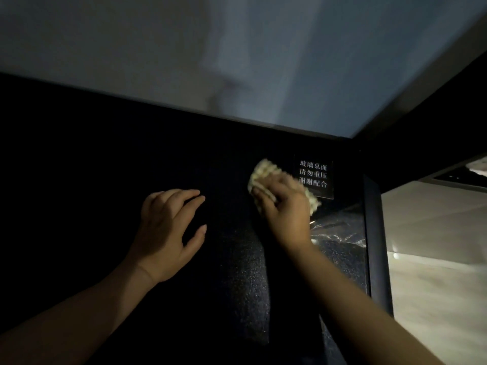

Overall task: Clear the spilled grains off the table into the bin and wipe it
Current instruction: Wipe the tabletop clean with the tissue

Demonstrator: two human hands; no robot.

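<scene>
Cloth (263, 173) sits clenched in right hand (286, 208) on table (105, 159); left hand (166, 233) lies spread, grip released.

Both bare forearms reach in from the lower edge, the left from 8 o'clock, the right from 5 o'clock. The left hand (168, 233) lies palm down, fingers together and nearly straight, pointing toward 2 o'clock, thumb spread wide. The right hand (286, 210), at 3 o'clock of the left and well apart from it, is also palm down and blurred, its fingers curled over a cloth (263, 171).
</scene>
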